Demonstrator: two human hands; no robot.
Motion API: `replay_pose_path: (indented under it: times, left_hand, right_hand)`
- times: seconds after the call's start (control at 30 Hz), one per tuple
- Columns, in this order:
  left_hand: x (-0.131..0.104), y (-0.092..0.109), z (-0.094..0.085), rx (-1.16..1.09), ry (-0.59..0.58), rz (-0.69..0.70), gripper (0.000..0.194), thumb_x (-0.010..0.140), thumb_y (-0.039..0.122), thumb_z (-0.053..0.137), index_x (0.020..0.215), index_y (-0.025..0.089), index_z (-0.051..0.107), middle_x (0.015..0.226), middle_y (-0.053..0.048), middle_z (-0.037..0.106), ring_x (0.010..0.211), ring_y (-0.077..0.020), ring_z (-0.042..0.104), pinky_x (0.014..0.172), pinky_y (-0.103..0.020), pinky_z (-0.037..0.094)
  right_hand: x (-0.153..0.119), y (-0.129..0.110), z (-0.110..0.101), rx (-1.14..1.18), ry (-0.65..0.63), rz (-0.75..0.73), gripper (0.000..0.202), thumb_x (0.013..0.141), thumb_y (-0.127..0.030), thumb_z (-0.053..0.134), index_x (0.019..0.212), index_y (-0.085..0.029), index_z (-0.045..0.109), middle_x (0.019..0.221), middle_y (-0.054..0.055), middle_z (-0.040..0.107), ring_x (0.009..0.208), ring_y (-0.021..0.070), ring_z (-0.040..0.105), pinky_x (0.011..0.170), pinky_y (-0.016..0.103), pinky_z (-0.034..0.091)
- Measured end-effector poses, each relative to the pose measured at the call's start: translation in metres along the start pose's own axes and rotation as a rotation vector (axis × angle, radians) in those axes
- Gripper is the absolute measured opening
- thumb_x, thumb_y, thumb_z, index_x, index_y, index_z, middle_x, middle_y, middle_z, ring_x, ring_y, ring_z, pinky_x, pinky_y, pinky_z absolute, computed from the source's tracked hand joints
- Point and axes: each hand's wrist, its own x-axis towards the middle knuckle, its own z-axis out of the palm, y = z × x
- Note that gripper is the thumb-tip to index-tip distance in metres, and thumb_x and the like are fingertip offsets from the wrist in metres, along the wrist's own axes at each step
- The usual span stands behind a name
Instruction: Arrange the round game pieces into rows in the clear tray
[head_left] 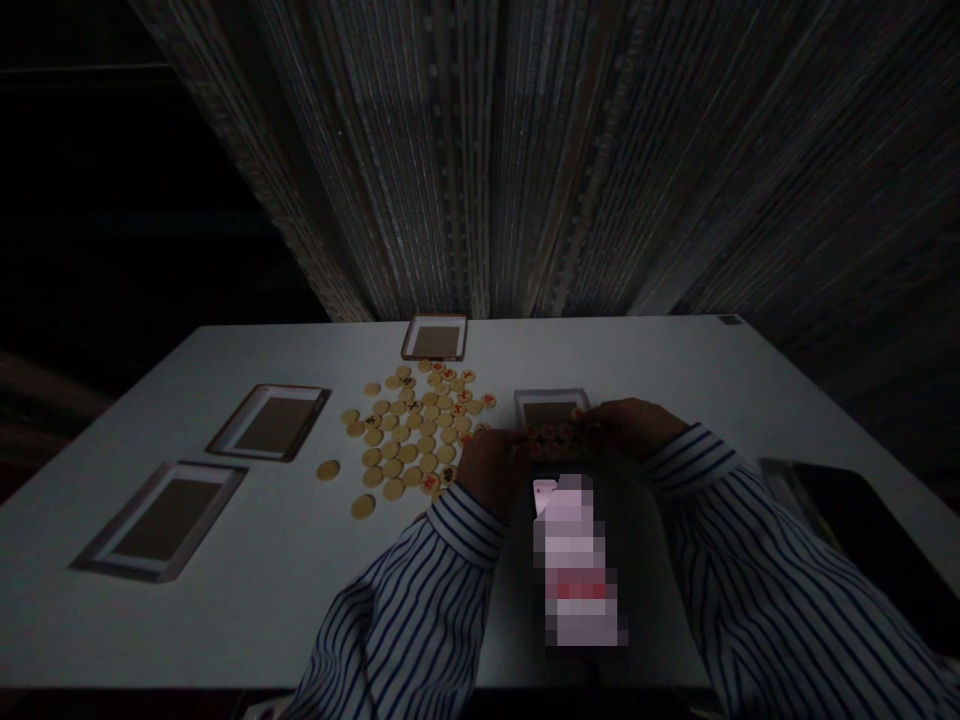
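Both hands are at a small tray (pixel 551 397) right of centre, where several round pieces with red marks (pixel 553 440) sit in rows at its near part. My left hand (pixel 491 468) is closed at the left side of these pieces, its fingertips too dark to make out. From the right, my right hand (pixel 626 425) reaches over the tray, fingers bent, with a pale round piece (pixel 577 413) at its fingertips. Left of my left hand lies a loose spread of round wooden pieces (pixel 409 452), some bearing red or black characters.
Three more trays stand on the white table (pixel 285 560): one at the back (pixel 406 340), one at the left (pixel 310 425) and one nearer left (pixel 214 510). A lit, blurred phone (pixel 574 560) lies between my forearms. A dark flat object (pixel 862 520) is at the right.
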Motion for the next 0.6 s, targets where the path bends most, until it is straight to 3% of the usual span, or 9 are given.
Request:
replay_pose_path:
  times: [0.13,0.37,0.6]
  left_hand:
    - [0.0003,-0.0005,0.0005,0.003,-0.025,0.000,0.019,0.080,0.023,0.056,0.093,0.018,0.069,0.084,-0.006,0.071,0.080,-0.0196,0.064,0.075,-0.034,0.052]
    - [-0.0004,-0.0004,0.0020,0.019,0.032,0.016,0.018,0.078,0.023,0.058,0.093,0.020,0.069,0.082,-0.005,0.070,0.080,-0.0188,0.064,0.076,-0.033,0.052]
    - [0.0008,0.0035,-0.0022,0.022,0.009,-0.013,0.018,0.080,0.023,0.057,0.093,0.019,0.069,0.080,-0.005,0.070,0.079,-0.0190,0.064,0.075,-0.034,0.051]
  right_hand:
    - [0.0007,0.0014,0.0022,-0.005,-0.010,-0.015,0.036,0.087,-0.039,0.040,0.113,-0.028,0.063,0.106,0.007,0.068,0.093,0.0264,0.063,0.070,0.037,0.047]
    - [0.0016,0.0024,0.0018,-0.010,-0.012,-0.023,0.033,0.085,-0.036,0.044,0.109,-0.028,0.065,0.105,0.006,0.068,0.092,0.0257,0.063,0.069,0.036,0.047]
    - [-0.0080,0.0039,0.0018,0.052,0.151,-0.046,0.031,0.082,-0.029,0.047,0.108,-0.026,0.064,0.094,0.005,0.070,0.083,0.0204,0.063,0.069,0.031,0.046]
